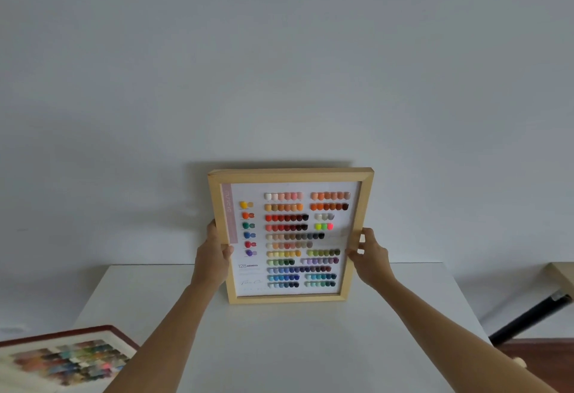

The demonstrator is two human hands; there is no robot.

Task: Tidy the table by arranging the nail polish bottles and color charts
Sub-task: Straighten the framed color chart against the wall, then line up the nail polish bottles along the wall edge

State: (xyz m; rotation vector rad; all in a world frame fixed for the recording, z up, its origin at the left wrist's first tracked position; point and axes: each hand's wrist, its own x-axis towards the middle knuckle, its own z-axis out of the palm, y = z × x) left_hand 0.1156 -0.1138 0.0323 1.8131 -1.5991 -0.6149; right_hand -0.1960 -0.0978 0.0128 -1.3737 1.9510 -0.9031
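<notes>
Far left, lower corner: second color chart (66,358) in a dark red-brown frame, lying flat at the edge of the white table (279,346); swatches blurred, no text legible.

Left hand (214,256): clamped on the left rail of the light wooden frame, thumb over the front edge, remaining fingers hidden behind.

Centre: framed nail color chart (292,234), upright, bottom rail resting on the table near its far edge, top close to the white wall (279,66); contact with the wall not determinable. Rows of glossy color tips on white backing. Pink vertical strip at left with brand lettering, not readable with confidence. Printed "128" at lower left; smaller text alongside and a script signature below, both illegible.

Right hand (369,252): gripping the right rail, fingertips curled over the front edge.

Far right: pale tabletop corner on a black leg (528,318), well apart.
</notes>
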